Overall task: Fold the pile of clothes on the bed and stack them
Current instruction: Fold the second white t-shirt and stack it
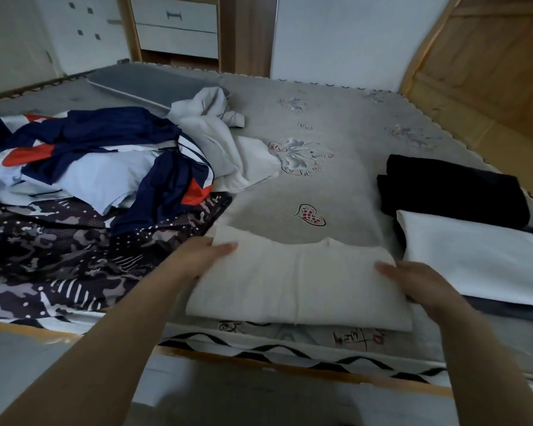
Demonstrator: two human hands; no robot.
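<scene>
Both forearms are bare to the frame edge, left hand (pixel 202 256) and right hand (pixel 419 279) ungloved.

Perhaps three folded garments (pixel 299 287), two hands (pixel 197 256).

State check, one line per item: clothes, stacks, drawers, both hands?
cream garment: folded flat at the bed's near edge
left hand: fingers straight, on the garment's left edge
right hand: fingers straight, at its right edge
white garment: folded, on a dark item
black garment: folded
navy and red clothes: unfolded heap
grey-white garment: crumpled
drawers: closed
</scene>
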